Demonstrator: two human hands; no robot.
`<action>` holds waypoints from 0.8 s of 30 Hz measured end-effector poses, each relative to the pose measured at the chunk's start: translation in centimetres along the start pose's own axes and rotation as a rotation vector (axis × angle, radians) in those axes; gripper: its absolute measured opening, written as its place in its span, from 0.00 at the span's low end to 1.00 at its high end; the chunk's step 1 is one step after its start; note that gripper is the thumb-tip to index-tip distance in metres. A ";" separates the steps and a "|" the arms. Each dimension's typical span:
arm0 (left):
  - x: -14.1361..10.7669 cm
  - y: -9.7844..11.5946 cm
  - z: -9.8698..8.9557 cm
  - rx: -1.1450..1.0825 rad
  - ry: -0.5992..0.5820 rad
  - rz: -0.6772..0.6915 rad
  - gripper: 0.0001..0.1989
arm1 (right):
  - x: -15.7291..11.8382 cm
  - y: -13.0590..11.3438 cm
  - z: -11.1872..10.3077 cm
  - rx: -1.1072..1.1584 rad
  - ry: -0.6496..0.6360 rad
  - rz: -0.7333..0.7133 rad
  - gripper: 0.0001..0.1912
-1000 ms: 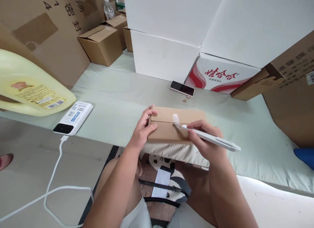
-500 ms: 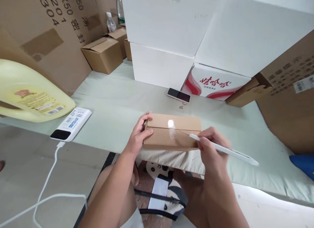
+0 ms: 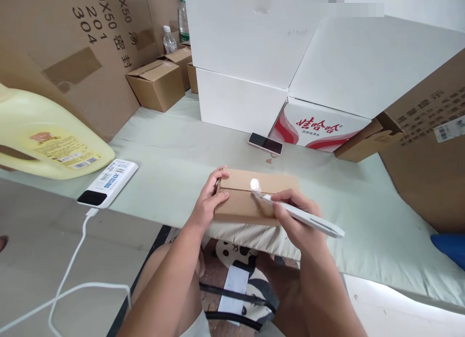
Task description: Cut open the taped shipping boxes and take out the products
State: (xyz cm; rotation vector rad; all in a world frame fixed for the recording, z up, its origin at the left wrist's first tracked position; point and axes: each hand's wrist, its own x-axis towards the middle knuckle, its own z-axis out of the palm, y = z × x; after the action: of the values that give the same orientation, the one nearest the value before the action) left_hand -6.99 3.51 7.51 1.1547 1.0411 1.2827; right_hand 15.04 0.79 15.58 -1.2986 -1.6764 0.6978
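A small brown cardboard box (image 3: 238, 204) lies near the front edge of the cloth-covered table. My left hand (image 3: 210, 201) grips its left end, with the thumb on top and fingers round the side. Clear shiny tape (image 3: 255, 185) crosses the seam in the middle of the lid. In my right hand (image 3: 300, 213) is a white utility knife (image 3: 312, 221), pinched near its front end. Its blade tip meets the lid at the tape and the seam. The box's right end is partly hidden behind my right hand.
Behind the box lies a phone (image 3: 265, 143) before stacked white boxes (image 3: 241, 102). At the left are a yellow jug (image 3: 54, 133) and a white power bank (image 3: 109, 183) with a cable. A large carton (image 3: 428, 172) stands at the right.
My right hand has moved left with the knife, bringing the blade from right of the tape onto it. My left hand still holds the box, and the view has shifted slightly.
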 end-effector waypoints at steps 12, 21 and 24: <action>0.2 0.0 -0.1 -0.007 0.010 0.007 0.21 | -0.5 0.1 0.4 -0.134 0.024 -0.029 0.08; 0.9 0.1 0.2 -0.071 -0.007 -0.022 0.25 | -1.3 0.7 -0.8 -0.137 0.136 0.006 0.05; 0.9 -0.1 0.4 -0.098 0.023 0.010 0.28 | -2.0 1.7 -2.0 -0.027 0.277 -0.033 0.04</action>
State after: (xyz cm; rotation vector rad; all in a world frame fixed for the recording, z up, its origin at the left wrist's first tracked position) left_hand -6.51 4.40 7.57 1.0736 0.9797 1.3429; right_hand 17.68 -0.81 14.47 -1.3179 -1.4822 0.4533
